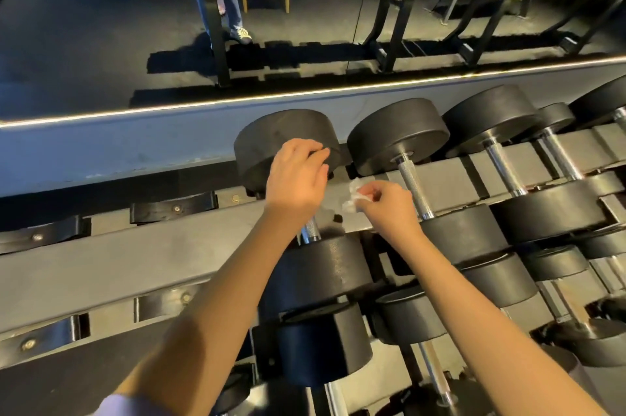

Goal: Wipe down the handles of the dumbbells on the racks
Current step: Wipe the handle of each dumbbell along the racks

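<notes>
Black round-headed dumbbells lie in a row on the grey rack [142,256]. My left hand [296,178] rests with loosely bent fingers on the far head of the leftmost dumbbell [267,144] and hides most of its chrome handle [310,232]. My right hand [386,205] pinches a small crumpled white wipe [352,200] between the leftmost dumbbell and the second dumbbell [399,134]. The second dumbbell's knurled handle [413,188] is just right of that hand, not touched.
More dumbbells [542,208] fill the rack to the right and on the tier below. Bare black cradles [172,208] sit on the rails at the left. A mirror [305,25] behind the rack reflects another rack and a person's legs.
</notes>
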Demonstrator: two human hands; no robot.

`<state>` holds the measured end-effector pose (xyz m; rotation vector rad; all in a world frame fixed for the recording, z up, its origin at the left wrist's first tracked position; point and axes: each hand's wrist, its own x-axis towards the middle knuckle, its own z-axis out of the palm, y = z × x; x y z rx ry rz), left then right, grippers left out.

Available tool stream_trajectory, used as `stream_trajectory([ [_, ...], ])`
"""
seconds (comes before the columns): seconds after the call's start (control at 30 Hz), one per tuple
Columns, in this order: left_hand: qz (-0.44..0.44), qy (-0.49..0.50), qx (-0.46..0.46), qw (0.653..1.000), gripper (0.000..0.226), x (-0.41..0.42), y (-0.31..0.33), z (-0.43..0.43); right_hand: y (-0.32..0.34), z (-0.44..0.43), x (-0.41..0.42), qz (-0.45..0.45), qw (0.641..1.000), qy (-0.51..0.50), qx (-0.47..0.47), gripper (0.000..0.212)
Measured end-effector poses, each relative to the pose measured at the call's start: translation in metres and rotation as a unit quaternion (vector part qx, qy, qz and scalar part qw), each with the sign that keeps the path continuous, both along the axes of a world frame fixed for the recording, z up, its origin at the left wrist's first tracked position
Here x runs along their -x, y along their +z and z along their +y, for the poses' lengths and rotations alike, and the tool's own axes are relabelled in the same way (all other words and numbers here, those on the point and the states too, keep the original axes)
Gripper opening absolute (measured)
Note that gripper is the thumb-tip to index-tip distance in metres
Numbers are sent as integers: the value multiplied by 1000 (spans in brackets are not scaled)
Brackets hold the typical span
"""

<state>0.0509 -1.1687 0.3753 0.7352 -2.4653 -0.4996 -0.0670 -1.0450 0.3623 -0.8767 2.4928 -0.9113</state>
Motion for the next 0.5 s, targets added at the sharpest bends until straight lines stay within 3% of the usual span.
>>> stream_trajectory([
  [0.2,-29,-54,-99,993,44,59,5,33,14,32,69,101,993,-47,-31,12],
  [0.33,-69,-70,-133,986,55,97,3,36,7,37,115,64,990,-71,-101,13],
  [0.5,-61,-45,-182,980,58,118,-20,47,-4,26,146,32,984,21,-171,23],
])
